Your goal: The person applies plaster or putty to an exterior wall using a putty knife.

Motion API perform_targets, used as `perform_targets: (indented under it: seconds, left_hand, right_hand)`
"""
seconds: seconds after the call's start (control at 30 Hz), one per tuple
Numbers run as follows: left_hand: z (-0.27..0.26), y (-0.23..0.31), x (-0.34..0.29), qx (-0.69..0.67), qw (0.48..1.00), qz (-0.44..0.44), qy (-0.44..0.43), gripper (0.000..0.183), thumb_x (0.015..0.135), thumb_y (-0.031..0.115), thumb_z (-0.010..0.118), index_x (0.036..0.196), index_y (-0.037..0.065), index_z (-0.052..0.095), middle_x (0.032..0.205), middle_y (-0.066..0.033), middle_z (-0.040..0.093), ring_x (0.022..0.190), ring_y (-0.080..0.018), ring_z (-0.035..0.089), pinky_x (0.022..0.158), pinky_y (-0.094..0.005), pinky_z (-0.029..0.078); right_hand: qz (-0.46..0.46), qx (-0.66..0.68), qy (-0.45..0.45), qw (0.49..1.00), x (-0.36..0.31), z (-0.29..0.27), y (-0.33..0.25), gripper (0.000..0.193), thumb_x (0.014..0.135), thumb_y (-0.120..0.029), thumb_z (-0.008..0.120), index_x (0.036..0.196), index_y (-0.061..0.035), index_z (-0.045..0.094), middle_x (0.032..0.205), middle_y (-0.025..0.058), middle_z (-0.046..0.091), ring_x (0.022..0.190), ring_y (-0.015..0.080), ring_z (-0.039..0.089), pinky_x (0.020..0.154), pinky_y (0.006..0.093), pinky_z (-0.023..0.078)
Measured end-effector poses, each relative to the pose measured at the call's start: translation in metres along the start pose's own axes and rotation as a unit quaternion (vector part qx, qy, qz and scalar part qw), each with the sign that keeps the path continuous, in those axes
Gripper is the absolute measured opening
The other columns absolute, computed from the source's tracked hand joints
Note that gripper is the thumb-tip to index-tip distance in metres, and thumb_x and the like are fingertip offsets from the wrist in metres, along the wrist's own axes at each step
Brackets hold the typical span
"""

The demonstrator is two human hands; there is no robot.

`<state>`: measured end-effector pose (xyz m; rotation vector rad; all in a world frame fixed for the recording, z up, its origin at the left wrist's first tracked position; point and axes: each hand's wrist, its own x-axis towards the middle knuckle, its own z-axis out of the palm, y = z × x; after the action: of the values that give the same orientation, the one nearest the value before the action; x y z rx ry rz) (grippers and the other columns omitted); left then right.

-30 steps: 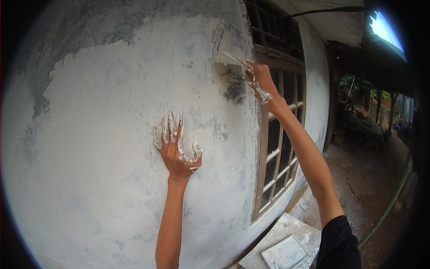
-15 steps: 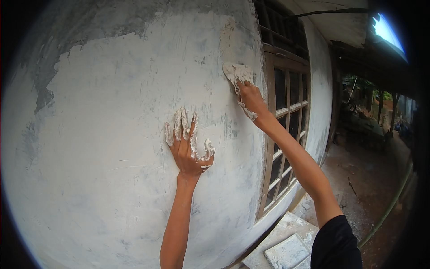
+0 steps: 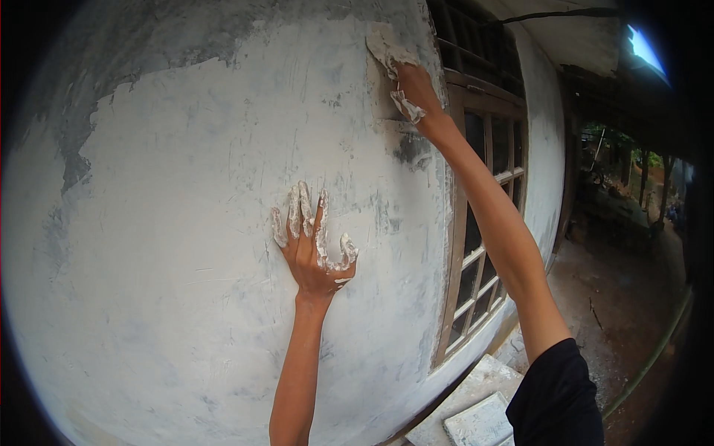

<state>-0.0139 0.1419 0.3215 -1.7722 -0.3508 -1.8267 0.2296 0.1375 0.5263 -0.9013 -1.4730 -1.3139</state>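
My left hand (image 3: 312,256) rests flat on the wall (image 3: 186,178), its fingers spread and caked with white putty. Higher up, close to the window side, my right hand (image 3: 418,93) is closed round a putty knife (image 3: 387,50). Thick pale putty coats the knife's blade, which lies against the wall; the handle is hidden in my fist. Smears of putty cling to my right wrist. A dark grey patch (image 3: 411,149) shows on the wall just below that hand. Most of the wall is whitish, with bare grey plaster (image 3: 167,33) along the top left.
A brown-framed window (image 3: 455,290) with small panes stands to the right of the wall. Below it, white-stained slabs (image 3: 480,424) lie by the wall's foot. Farther right are a dirt floor (image 3: 595,327), a long pole (image 3: 648,357) and a dark roofed area.
My right hand has slid upward along the wall with the putty knife, uncovering the dark patch below it. My left hand has stayed in place on the wall.
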Motion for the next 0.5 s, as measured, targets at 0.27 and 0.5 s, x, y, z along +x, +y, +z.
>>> perform_targets:
  seconds: [0.27,0.5]
  left_hand:
    - [-0.004,-0.007,-0.006,0.068,0.997,0.012,-0.034,0.058,0.074,0.021,0.053,0.126,-0.002,0.052,0.134,-0.0223,0.047,0.130,-0.0359,0.039,0.111,-0.0534,0.016]
    - [0.009,0.005,-0.001,0.091,0.995,0.021,-0.032,0.057,0.074,0.018,0.055,0.127,-0.003,0.051,0.134,-0.0220,0.047,0.130,-0.0354,0.039,0.111,-0.0536,0.017]
  right_hand:
    - [0.011,0.042,-0.093,0.995,-0.105,-0.044,-0.029,0.043,0.070,0.007,0.057,0.113,0.0050,0.055,0.094,0.0275,0.060,0.083,0.0430,0.061,0.070,0.0428,0.050]
    - [0.035,0.032,-0.018,0.999,-0.024,-0.028,0.042,0.025,0.076,0.006,0.051,0.101,0.0078,0.055,0.084,0.0277,0.059,0.080,0.0447,0.059,0.068,0.0430,0.049]
